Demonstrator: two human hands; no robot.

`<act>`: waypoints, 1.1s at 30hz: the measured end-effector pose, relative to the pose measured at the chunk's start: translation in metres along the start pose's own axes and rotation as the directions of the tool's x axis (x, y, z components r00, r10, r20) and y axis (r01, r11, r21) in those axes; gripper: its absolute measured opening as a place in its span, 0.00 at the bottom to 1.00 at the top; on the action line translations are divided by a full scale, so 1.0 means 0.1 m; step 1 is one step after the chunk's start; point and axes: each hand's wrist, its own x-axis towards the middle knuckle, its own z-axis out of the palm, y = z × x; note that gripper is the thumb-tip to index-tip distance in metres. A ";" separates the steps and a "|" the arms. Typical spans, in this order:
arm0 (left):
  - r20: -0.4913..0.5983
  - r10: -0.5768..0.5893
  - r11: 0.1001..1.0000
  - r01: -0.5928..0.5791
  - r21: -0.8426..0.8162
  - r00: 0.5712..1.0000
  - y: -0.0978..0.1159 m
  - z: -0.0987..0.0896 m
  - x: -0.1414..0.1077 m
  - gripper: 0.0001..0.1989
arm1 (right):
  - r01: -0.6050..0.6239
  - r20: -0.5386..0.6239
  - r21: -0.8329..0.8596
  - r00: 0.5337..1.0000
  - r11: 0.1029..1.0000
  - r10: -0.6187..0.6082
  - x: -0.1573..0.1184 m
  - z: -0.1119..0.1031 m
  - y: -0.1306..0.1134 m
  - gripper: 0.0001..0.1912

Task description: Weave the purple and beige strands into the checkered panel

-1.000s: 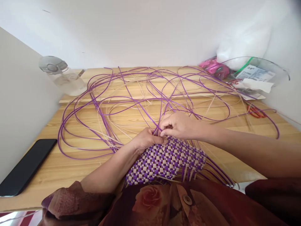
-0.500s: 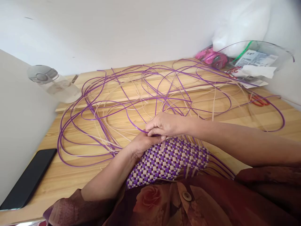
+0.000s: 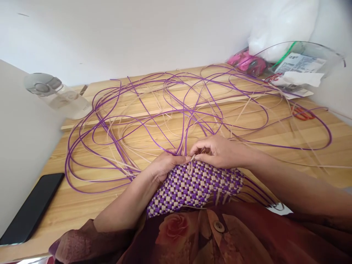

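A woven piece (image 3: 189,187) in a purple and beige check lies against the front of my shirt. My left hand (image 3: 166,164) is closed on its upper left edge, thumb on top. My right hand (image 3: 213,150) pinches a beige strand (image 3: 190,167) at the upper edge, close to my left thumb; the strand forms a small loop over the weave. Long purple strands (image 3: 184,135) run up from the edge between my hands and spread over the wooden table (image 3: 90,205). More purple strands come out at the weave's right side.
A black phone (image 3: 33,207) lies at the left, with a clear bottle (image 3: 59,95) behind it. Red-handled scissors (image 3: 302,113), a pink bundle (image 3: 249,63), papers (image 3: 301,63) and a white bag (image 3: 283,29) are at the back right.
My right hand has moved right and slightly down, away from on top of my left fingers. The beige loop shows more fully, and upright purple strands now show between my hands.
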 end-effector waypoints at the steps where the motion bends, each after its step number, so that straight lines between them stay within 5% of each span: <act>1: -0.007 0.007 1.000 -0.007 0.012 1.000 -0.01 -0.01 0.01 0.14 | -0.008 -0.005 0.001 1.000 1.000 0.008 -0.01 0.03 0.01 0.09; 5: -0.024 0.066 0.994 -0.064 0.086 0.998 -0.03 -0.03 0.04 0.14 | 0.003 -0.010 -0.118 1.000 0.993 -0.004 0.03 0.09 0.02 0.07; 11: 0.088 0.097 0.975 -0.112 0.191 0.991 0.01 -0.05 0.00 0.15 | -0.099 0.069 -0.207 0.991 0.973 0.115 0.09 0.05 -0.01 0.08; 16: 0.049 0.144 0.971 -0.151 0.184 0.988 0.01 -0.03 -0.02 0.15 | -0.035 -0.267 -0.308 0.962 0.951 -0.051 -0.14 0.19 -0.13 0.08; 25: 0.061 0.151 0.986 -0.155 0.061 0.987 0.00 0.03 -0.03 0.17 | 0.095 -0.442 -0.400 0.852 0.912 -0.282 -0.30 0.68 -0.22 0.09; 33: -0.041 0.185 0.974 -0.178 0.143 0.982 -0.01 -0.01 0.02 0.12 | 0.145 -0.409 -0.011 0.902 0.989 -0.136 -0.39 0.76 -0.37 0.06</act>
